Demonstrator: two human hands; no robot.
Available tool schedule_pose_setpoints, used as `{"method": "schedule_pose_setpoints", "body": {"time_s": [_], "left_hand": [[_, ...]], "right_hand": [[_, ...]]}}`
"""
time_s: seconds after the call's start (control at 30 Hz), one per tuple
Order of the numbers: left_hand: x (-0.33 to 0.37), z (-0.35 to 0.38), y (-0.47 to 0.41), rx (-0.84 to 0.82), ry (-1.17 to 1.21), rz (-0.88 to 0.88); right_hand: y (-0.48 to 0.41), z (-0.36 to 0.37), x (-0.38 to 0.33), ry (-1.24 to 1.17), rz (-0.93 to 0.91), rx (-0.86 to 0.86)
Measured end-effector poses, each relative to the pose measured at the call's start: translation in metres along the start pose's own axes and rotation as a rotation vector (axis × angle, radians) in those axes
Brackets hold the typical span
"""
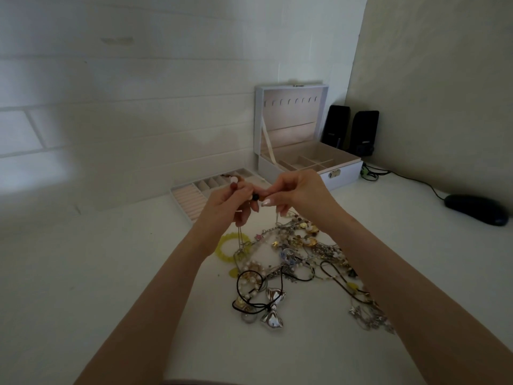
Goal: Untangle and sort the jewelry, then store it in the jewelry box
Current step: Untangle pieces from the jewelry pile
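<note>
A tangled heap of jewelry (299,262) lies on the white table, with a yellow bead bracelet (226,250) at its left and a silver bow pendant (273,309) on a black cord at the front. Above the heap, my left hand (236,201) and my right hand (299,190) are raised close together, both pinching a beaded necklace (255,196) whose thin chain hangs down to the pile. The white jewelry box (344,169) stands open behind my hands, lid upright. Its removable tray (188,197) lies to the left on the table.
Two black speakers (351,132) stand in the corner right of the box. A black case (476,209) and a cable (416,182) lie at the far right. A white brick wall rises close behind the table.
</note>
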State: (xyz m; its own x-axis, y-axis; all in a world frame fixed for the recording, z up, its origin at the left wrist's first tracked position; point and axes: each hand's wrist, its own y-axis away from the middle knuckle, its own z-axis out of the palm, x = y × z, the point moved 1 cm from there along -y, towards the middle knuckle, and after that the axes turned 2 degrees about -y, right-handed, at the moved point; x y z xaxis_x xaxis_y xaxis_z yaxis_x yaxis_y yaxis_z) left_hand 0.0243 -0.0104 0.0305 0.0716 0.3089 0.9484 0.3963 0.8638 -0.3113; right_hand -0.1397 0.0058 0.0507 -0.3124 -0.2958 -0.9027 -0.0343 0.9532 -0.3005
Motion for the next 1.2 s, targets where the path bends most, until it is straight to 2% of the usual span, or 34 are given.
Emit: {"method": "schedule_pose_setpoints", "body": {"time_s": [0.13,0.27,0.37,0.53,0.63,0.77,0.9,0.97,1.1,1.2], "left_hand": [[-0.001,-0.002,-0.001,0.004,0.033,0.010],[-0.002,-0.008,-0.004,0.071,0.092,0.010],[-0.002,-0.012,-0.006,0.117,0.078,0.022],[-0.012,-0.014,-0.011,0.296,-0.195,0.053],[-0.015,-0.011,-0.010,0.287,-0.334,0.042],[-0.016,-0.012,-0.011,0.273,-0.245,-0.058],[-0.011,-0.015,-0.019,0.308,-0.045,-0.292],[-0.012,-0.016,-0.016,0.319,-0.206,-0.269],[-0.018,-0.009,-0.007,0.183,-0.754,-0.072],[-0.018,-0.004,-0.007,0.077,-0.821,0.012]], "right_hand": [[0.003,-0.004,-0.002,-0.188,-0.025,0.044],[0.002,-0.017,0.001,-0.443,0.026,0.215],[0.002,-0.027,0.004,-0.617,0.055,0.282],[0.004,-0.028,0.009,-0.816,0.046,0.282],[0.005,-0.024,0.012,-0.839,0.031,0.324],[0.004,-0.022,0.015,-0.766,0.053,0.422],[0.002,-0.025,0.017,-0.737,0.090,0.485],[0.002,-0.025,0.018,-0.569,0.154,0.403],[0.007,-0.015,0.023,-0.195,0.266,0.116],[0.009,-0.006,0.027,0.064,0.280,0.024]]}}
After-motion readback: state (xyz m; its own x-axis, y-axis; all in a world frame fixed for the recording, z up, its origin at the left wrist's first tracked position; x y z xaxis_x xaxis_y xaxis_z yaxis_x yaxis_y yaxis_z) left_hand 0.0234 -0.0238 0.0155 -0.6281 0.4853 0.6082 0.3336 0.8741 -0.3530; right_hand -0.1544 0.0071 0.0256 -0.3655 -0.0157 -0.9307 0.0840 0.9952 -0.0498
